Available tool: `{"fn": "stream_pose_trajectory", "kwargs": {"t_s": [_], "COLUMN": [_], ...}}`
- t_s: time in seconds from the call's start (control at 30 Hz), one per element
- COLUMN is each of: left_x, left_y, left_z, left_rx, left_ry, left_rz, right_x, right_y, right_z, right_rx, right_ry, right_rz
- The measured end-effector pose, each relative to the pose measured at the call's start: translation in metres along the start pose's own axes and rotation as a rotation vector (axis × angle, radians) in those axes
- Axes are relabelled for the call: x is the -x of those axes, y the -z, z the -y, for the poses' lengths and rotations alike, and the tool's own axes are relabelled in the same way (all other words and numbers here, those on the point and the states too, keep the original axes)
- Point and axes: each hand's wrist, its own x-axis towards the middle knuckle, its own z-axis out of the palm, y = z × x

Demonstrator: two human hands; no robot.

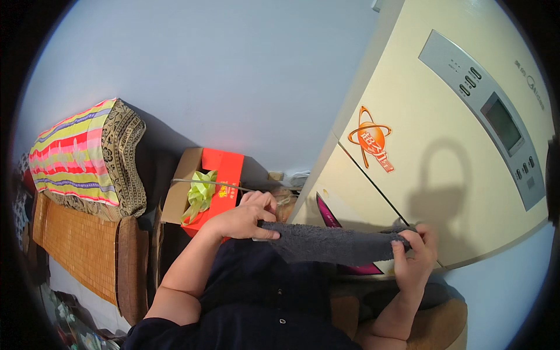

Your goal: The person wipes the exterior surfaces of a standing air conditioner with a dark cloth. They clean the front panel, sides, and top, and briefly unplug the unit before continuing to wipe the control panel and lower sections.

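Note:
A dark grey, fuzzy towel [335, 242] is stretched between my two hands in front of my dark shirt. My left hand [252, 217] pinches its left end, thumb below and fingers curled over. At the other end my right hand [414, 252] grips the towel's corner with bent fingers. The cloth is folded into a long strip that sags slightly. Just left of my left hand stands a red box [223, 175] with its brown flap raised and a light green ribbon [201, 192] on it.
A tall cream appliance [402, 169] with a grey control panel [490, 119] rises at the right. Along the left is a sofa seat with a bamboo mat [81, 245] and a striped cloth [79, 154]. A brown rounded seat [446, 321] is at lower right.

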Motion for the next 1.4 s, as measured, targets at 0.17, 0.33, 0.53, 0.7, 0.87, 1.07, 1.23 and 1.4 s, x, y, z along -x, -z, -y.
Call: {"fn": "stream_pose_trajectory", "kwargs": {"t_s": [0.17,0.33,0.53,0.7,0.87,1.07,1.23,1.4], "left_x": [-0.006,-0.028,-0.055,-0.085,-0.16,-0.204,-0.179,-0.19], "left_y": [-0.032,-0.092,-0.087,0.001,0.081,0.009,-0.074,-0.009], "left_z": [0.003,-0.018,-0.061,-0.097,-0.128,-0.094,-0.027,-0.091], "left_rx": [1.181,1.892,1.829,1.315,-0.12,-0.36,-0.301,-0.359], "left_ry": [0.058,0.028,0.112,-0.194,-0.521,-0.471,-0.292,-0.329], "left_rz": [-0.138,0.108,-0.14,-0.611,-1.1,-1.187,-0.981,-1.109], "right_x": [0.002,0.007,0.022,0.03,0.009,-0.005,-0.004,-0.003], "right_y": [-0.024,-0.053,-0.068,0.0,0.064,0.056,0.049,0.049], "right_z": [0.006,0.056,0.066,-0.006,-0.084,-0.108,-0.112,-0.11], "right_rx": [0.032,0.021,-0.268,0.278,0.478,0.247,0.271,0.32], "right_ry": [-0.251,0.027,0.3,0.122,-0.079,-0.195,-0.231,-0.215], "right_rz": [0.047,0.036,0.242,-0.28,-0.785,-0.885,-0.856,-0.848]}}
